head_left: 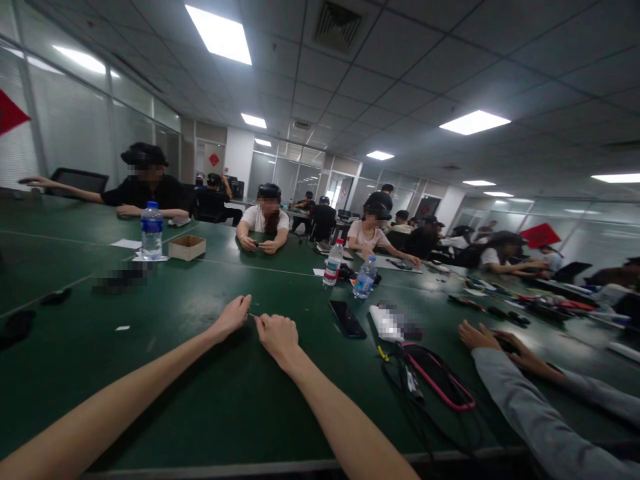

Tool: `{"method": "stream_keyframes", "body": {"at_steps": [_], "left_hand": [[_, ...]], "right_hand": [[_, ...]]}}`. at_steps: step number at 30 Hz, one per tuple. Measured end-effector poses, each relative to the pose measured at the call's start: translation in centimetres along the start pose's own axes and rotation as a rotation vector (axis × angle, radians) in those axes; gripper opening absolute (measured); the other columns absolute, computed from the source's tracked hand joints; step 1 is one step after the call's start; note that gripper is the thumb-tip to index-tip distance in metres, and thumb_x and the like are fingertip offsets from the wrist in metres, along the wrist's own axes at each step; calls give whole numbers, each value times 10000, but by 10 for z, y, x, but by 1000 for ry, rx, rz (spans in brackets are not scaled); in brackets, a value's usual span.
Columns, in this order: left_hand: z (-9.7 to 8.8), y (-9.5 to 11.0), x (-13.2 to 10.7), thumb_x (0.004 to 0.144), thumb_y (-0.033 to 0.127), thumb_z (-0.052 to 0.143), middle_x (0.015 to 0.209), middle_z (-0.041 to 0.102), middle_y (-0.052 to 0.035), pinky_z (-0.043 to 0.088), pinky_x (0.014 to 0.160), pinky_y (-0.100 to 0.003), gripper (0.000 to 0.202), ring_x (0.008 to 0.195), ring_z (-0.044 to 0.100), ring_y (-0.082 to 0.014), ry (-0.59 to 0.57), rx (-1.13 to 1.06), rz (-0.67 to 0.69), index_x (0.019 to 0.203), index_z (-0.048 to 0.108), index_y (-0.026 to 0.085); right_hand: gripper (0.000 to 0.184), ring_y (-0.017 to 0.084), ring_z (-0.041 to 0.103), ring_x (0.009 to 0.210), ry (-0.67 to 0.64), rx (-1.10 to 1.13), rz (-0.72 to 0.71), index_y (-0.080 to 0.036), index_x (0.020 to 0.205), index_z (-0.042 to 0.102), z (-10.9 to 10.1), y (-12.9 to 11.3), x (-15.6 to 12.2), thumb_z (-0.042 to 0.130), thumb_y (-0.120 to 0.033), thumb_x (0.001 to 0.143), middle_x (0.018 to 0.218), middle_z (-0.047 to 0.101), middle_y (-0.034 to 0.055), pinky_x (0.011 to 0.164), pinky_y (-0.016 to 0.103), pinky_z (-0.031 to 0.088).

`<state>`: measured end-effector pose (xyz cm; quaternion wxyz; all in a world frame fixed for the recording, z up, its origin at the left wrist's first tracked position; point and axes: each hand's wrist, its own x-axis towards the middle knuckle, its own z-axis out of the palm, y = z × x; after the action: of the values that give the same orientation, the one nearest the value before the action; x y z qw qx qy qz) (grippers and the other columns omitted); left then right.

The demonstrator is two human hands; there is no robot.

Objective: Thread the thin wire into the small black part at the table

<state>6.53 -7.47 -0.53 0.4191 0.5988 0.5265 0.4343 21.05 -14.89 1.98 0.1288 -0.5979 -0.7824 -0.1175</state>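
Note:
Both my arms stretch forward over a dark green table (210, 400). My left hand (232, 315) and my right hand (277, 335) meet near the middle of it, fingers curled and pinched toward each other. A very thin small thing runs between the fingertips; I cannot make out what it is. A black phone (347, 319) lies flat just right of my right hand.
A co-worker's grey-sleeved arms (525, 393) rest at the right by a pink-edged black pouch (440, 377) and cables. Water bottles (333, 262) (151, 230) and a small cardboard box (187, 247) stand farther back. Several people sit around the far side.

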Motion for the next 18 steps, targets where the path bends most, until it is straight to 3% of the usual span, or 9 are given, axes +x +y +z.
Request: {"method": "stream_keyframes", "body": {"at_steps": [10,18], "left_hand": [[1,7,-4,848,544,382,482,416,52,247,402,-208,388,381,360,-96,47,-78,-61,734,458,181],[0,3,2,892,524,343,470,343,76,202,384,-191,361,352,287,-70,9,-229,-65,743,400,200]], "right_hand": [[503,203,653,834,-7,-39,80,-232,1013,625,8,-10,4,187,-476,978,939,684,83,734,328,467],[514,213,655,826,13,8,81,-205,990,630,6,-14,9,187,-466,980,923,682,104,720,330,466]]}}
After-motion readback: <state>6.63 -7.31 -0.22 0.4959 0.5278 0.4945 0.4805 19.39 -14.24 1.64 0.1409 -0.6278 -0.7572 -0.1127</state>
